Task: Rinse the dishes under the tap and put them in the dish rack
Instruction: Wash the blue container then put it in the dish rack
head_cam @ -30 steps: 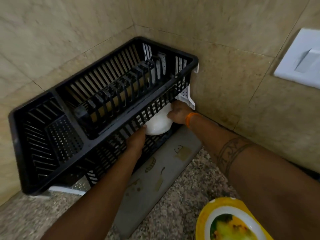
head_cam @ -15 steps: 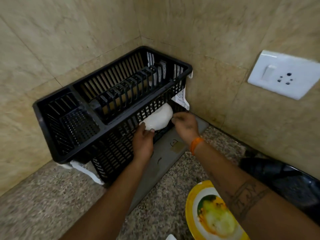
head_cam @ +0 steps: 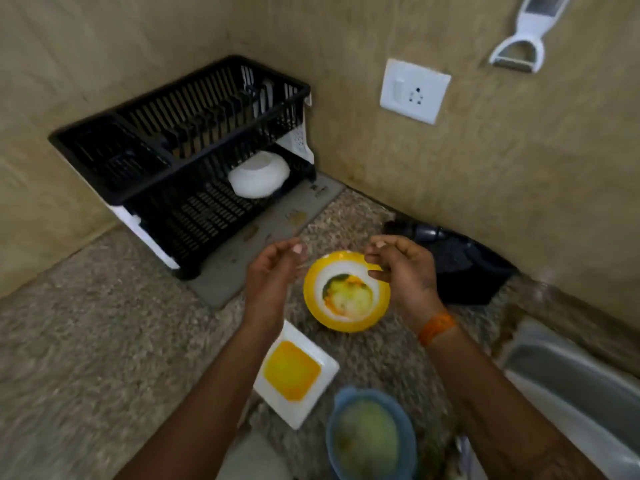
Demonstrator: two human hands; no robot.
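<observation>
- Both hands, left hand (head_cam: 273, 271) and right hand (head_cam: 401, 271), loosely spread, holding nothing, above yellow bowl (head_cam: 346, 292);
- white bowl (head_cam: 259, 178) upturned in dish rack (head_cam: 180, 147), partly hidden;
- blue bowl (head_cam: 370, 434) blurred.

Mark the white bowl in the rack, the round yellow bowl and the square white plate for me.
white bowl (head_cam: 258, 176): head view, on its upturned outer side.
round yellow bowl (head_cam: 346, 295): head view, on its stained inside bottom.
square white plate (head_cam: 294, 374): head view, on its yellow-smeared centre.
</observation>
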